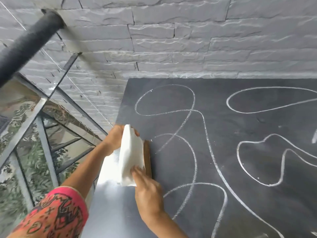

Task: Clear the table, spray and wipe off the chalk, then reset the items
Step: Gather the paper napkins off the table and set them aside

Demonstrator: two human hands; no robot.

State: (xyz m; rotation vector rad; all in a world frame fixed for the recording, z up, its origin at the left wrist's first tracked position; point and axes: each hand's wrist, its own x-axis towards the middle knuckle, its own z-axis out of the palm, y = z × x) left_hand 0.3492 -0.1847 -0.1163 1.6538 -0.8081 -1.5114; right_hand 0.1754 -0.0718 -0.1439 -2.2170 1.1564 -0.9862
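gripping one white cloth point(131, 157) with two hands: left hand point(116, 138), right hand point(148, 191).

The table point(240, 127) has a dark, matt, slate-like top, faintly grainy, with dusty white chalk lines point(193, 103) looping over it; its near left part shines as if wet or glossy. A soft white cloth or paper wipe point(130, 157), folded and lightly creased, lies by a strip of brown wood point(147, 158). The far wall point(171, 40) is rough grey split-face stone. At left, glass panes point(56, 134) sit in smooth grey metal frames
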